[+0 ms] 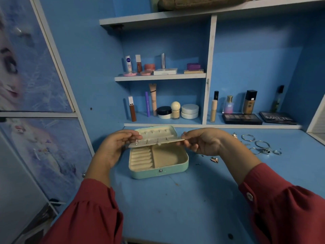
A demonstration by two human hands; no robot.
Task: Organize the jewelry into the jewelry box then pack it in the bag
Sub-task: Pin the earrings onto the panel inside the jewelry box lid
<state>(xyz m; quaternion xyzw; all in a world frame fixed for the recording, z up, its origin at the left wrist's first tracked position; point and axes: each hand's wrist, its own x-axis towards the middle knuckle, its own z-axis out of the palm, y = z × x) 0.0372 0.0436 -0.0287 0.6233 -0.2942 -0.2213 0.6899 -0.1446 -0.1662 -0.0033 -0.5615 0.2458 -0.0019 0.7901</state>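
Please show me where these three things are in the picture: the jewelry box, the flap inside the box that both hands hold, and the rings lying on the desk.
jewelry box (158,171): head view, front wall beside the snap.
flap (156,142): head view, middle of its front edge.
rings (248,137): head view, the band of one ring lying at the right.

1. Blue worktop (175,199) under dim light.
2. Behind the worktop, a blue back wall (255,64) with white shelves (160,77).
3. Left of the worktop, a printed cabinet door (26,67).
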